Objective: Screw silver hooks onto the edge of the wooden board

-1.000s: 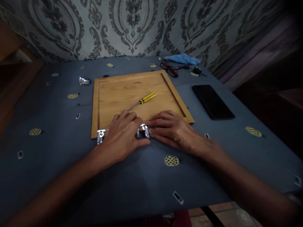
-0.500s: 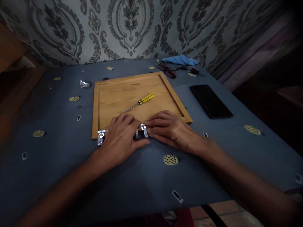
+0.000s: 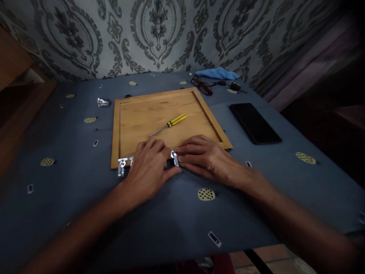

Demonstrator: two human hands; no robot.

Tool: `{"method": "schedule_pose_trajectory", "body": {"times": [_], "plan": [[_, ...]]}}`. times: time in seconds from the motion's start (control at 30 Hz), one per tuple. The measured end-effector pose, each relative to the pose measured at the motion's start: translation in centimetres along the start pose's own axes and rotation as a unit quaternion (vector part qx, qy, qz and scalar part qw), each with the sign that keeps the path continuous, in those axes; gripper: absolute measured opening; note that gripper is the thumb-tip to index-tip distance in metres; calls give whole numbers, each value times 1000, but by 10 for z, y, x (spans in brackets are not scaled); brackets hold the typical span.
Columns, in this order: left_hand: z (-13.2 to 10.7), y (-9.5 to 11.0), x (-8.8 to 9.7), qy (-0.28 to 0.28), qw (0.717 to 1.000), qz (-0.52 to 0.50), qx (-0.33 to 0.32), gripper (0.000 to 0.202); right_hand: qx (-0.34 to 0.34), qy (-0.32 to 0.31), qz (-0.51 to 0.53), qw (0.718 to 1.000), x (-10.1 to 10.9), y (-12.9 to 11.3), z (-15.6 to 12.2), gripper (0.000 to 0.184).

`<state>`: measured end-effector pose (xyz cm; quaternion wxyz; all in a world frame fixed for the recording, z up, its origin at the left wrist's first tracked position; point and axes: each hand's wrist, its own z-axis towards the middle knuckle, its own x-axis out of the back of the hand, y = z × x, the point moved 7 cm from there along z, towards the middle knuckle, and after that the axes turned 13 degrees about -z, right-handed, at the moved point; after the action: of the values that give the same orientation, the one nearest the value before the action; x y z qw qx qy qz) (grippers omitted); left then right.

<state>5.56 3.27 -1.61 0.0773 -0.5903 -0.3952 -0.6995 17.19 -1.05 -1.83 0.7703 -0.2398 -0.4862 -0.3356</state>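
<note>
A framed wooden cabinet door (image 3: 142, 118) lies flat, with metal hinges along its front edge. One hinge (image 3: 121, 167) shows at the left corner, beside my left hand. My left hand (image 3: 149, 163) curls over the front edge, fingers on top and thumb below, closed around hardware it partly covers. At its right, my right hand (image 3: 207, 158) pinches the silver hinge (image 3: 174, 158) with its fingers together; its fingertips are partly hidden. A yellow and black screwdriver (image 3: 176, 120) rests on the panel, pointing left and toward me, just beyond both hands.
Another metal hinge (image 3: 102, 102) lies left of the door. A black phone (image 3: 255, 123) is on the right. Glasses (image 3: 202, 85), a blue cloth (image 3: 218, 73) and a small dark object (image 3: 234, 85) sit at the back. A wooden piece of furniture (image 3: 17, 72) stands at left.
Both hands stay at the door's front edge. My left hand has shifted very slightly to the right, uncovering a little more metal on its left side.
</note>
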Motion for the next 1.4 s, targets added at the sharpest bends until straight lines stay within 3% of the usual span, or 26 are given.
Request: {"method": "schedule_pose_trajectory", "body": {"times": [0.2,0.3,0.37,0.5,0.57,0.67,0.77,0.87,0.93,1.0,1.07,1.13,1.27,1.4], "plan": [[2,0,2,-7,1000,-19,9,36,-24,7,54,998,4,3,1,18],[3,0,3,-16,999,-24,19,36,-103,64,101,987,11,23,0,19],[2,1,3,-17,999,-26,23,34,-154,95,73,981,11,41,1,22],[2,1,5,-12,999,-23,25,31,-170,51,-62,982,-6,74,17,45],[2,1,5,-11,999,-20,26,30,-172,4,-77,982,-20,87,26,42],[1,1,5,-13,1000,-15,22,31,-170,-19,-66,983,-29,96,33,32],[1,1,4,-7,1000,-12,11,33,-180,-8,-46,983,-24,98,31,24],[1,-1,3,-3,1000,-14,8,34,-199,18,-15,980,-6,96,25,25],[1,-1,2,-1,1000,-14,4,33,-224,66,20,972,15,96,22,27],[1,-1,2,2,1000,-12,-2,32,-259,166,112,945,40,95,20,31],[1,0,3,5,1000,-11,-4,32,-277,216,157,923,56,90,21,37],[1,0,3,2,1000,-11,-1,33,-281,213,161,922,60,81,25,42],[0,0,2,-3,1000,-14,1,34,-289,142,105,941,47,65,25,46],[1,0,2,3,1000,-11,-4,34,-304,177,78,933,49,54,15,39]]}}
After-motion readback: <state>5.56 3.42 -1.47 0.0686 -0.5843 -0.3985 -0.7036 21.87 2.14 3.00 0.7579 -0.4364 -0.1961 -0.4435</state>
